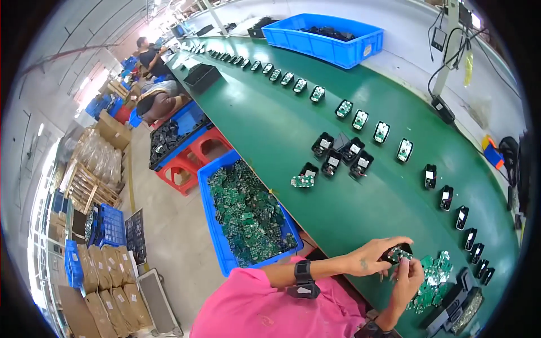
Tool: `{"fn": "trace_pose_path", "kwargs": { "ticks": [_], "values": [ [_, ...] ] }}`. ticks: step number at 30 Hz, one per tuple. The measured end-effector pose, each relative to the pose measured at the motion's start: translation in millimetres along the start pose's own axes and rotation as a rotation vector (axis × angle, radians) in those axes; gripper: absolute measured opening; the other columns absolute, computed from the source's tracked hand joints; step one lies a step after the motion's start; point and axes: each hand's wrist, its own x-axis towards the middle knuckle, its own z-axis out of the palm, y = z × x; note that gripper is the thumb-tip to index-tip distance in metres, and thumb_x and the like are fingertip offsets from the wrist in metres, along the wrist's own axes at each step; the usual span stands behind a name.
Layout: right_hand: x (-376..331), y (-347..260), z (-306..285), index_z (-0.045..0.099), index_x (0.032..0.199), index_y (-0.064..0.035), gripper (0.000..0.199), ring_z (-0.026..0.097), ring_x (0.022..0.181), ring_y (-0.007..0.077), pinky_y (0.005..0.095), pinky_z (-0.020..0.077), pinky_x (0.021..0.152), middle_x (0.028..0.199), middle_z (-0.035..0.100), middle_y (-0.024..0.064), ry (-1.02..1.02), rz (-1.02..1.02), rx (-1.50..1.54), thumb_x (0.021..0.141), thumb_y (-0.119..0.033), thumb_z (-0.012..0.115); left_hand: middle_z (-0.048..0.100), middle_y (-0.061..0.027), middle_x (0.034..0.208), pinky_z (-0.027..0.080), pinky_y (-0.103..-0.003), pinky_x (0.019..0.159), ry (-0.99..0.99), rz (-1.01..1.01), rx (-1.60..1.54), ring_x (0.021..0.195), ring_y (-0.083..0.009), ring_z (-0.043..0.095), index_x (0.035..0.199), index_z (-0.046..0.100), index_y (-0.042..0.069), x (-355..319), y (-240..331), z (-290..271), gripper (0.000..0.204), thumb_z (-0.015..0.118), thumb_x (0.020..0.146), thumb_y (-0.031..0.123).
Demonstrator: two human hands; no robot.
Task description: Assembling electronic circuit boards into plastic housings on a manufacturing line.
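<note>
I see my left hand (373, 260) pinching a black shell (396, 254) just above the green surface (293, 135), my right hand (407, 277) pressing a board (401, 253) into it. Tilted, the board could jam or drop onto the pile (433, 279).

Electronics factory: green conveyor belt (338, 208), circuit-board bin (217, 236)

Small black housing (398, 253) with green circuit board (401, 253) seated in its open face. Held above green table edge, tilted, pinched between left hand (375, 258) and right hand (407, 280). Just beside loose pile of green circuit boards (433, 278) on the table, lower right.
</note>
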Motion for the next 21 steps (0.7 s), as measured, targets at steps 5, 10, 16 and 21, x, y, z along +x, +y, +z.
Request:
{"fn": "trace_pose_path", "kwargs": {
  "ticks": [5,10,16,21],
  "values": [
    [-2.1,-1.5,11.6,0.056,0.085,0.0003,0.018,0.050,0.055,0.0049,0.0192,0.0379,0.047,0.071,0.058,0.0016,0.230,-0.133,0.040,0.097,-0.011,0.063,0.063,-0.0155,0.117,0.053,-0.037,0.074,-0.026,-0.083,0.055,0.084,-0.0274,0.067,0.141,0.044,0.009,10.7,4.8,-3.9,0.066,0.063,0.079,0.000],
    [-1.5,6.6,18.0,0.059,0.094,0.0039,0.009,0.053,0.065,0.0069,0.0212,0.0428,0.055,0.081,0.058,0.0026,0.302,-0.252,0.102,0.095,-0.004,0.063,0.064,-0.0166,0.115,0.053,-0.041,0.079,0.060,0.051,0.136,0.089,-0.0336,0.067,0.139,0.045,0.009,27.5,-7.1,5.9,0.066,0.064,0.077,0.002],
    [15.5,9.9,7.0,0.056,0.086,-0.0014,0.016,0.046,0.057,0.0035,0.0186,0.0343,0.050,0.072,0.054,-0.0014,0.156,-0.136,0.128,0.099,-0.010,0.060,0.064,-0.0173,0.116,0.053,-0.043,0.081,0.038,-0.211,-0.044,0.093,-0.0389,0.066,0.135,0.052,0.010,24.0,2.7,3.8,0.059,0.063,0.078,0.000],
    [24.4,6.8,-4.1,0.051,0.075,-0.0067,0.029,0.040,0.050,0.0005,0.0181,0.0234,0.044,0.061,0.048,-0.0048,0.036,-0.044,0.217,0.101,-0.017,0.057,0.063,-0.0161,0.118,0.053,-0.044,0.081,0.130,0.188,0.336,0.093,-0.0385,0.066,0.130,0.056,0.011,18.6,-22.4,8.6,0.050,0.065,0.082,0.003]
  ]
}}
